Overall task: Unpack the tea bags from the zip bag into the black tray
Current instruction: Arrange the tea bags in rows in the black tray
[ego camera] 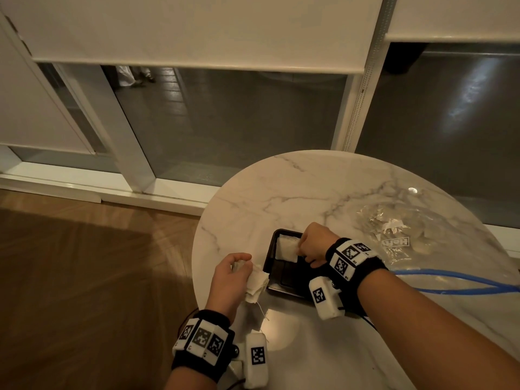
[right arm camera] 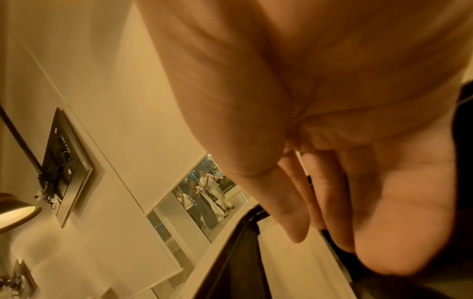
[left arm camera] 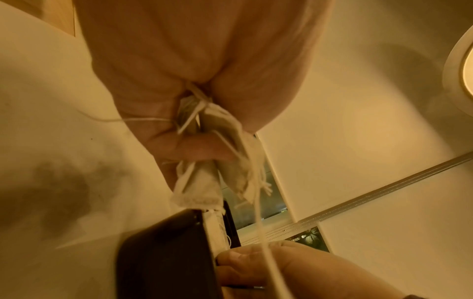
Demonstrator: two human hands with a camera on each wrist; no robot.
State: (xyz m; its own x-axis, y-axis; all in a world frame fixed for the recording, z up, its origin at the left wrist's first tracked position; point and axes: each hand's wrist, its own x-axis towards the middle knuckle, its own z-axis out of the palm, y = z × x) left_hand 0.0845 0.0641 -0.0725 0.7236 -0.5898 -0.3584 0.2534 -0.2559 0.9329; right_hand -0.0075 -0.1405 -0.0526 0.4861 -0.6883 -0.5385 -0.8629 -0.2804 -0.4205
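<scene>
On the marble table stands the black tray [ego camera: 274,280], its far-left compartment holding a white tea bag [ego camera: 285,250]. My right hand [ego camera: 305,247] is over that compartment with curled fingers pinching the tea bag's right edge; in the right wrist view the fingertips [right arm camera: 299,232] close together over the white tea bag [right arm camera: 286,261] inside the tray [right arm camera: 230,263]. My left hand [ego camera: 243,263] hovers just left of the tray and grips a bunch of tea bags [ego camera: 256,284] with loose strings; the left wrist view shows that bunch [left arm camera: 204,182] above the tray [left arm camera: 158,259]. The clear zip bag [ego camera: 399,235] lies at the right.
The round marble table [ego camera: 281,192] ends just left of my left hand, with wooden floor [ego camera: 84,263] beyond. The zip bag's blue zip strip [ego camera: 450,281] lies beside my right forearm. Glass panels and a white blind [ego camera: 197,29] stand behind the table.
</scene>
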